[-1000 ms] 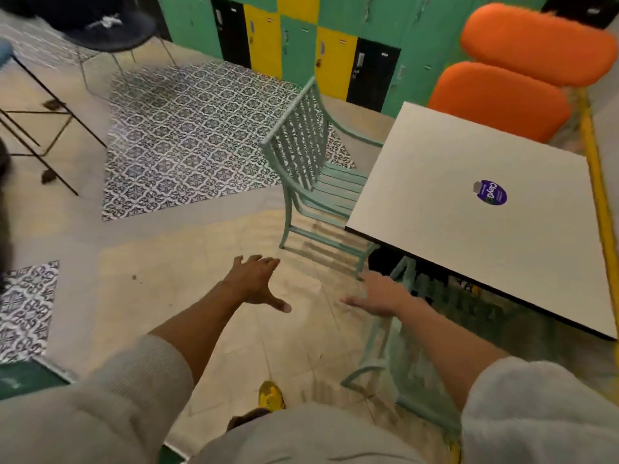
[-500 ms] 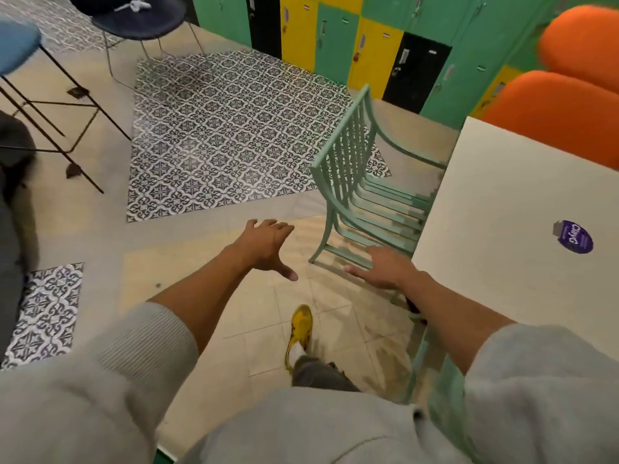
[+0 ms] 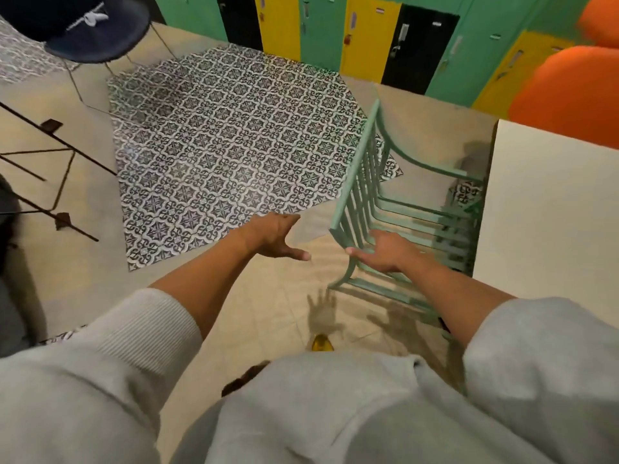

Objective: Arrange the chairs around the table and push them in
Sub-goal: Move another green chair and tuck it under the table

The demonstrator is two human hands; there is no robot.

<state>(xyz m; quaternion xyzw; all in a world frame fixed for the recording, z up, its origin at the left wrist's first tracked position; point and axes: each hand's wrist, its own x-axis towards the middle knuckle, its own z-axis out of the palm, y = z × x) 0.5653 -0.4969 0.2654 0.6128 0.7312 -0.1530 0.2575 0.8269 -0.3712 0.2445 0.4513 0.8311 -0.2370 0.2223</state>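
Head view: left hand spread open in the air, right hand open beside green chair backrest, near white table.

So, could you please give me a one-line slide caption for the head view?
Both open hands, left hand and right hand, reach toward a green slatted chair beside the white table.

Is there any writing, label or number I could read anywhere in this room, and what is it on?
Nothing here can be read.
Dark chair seat: a white mark or bit of print, too blurred to read.
Lockers: small tags or handles on the doors, too small and blurred to tell any numbers.
White table: no writing on the part that shows.
Green chair: no label visible.
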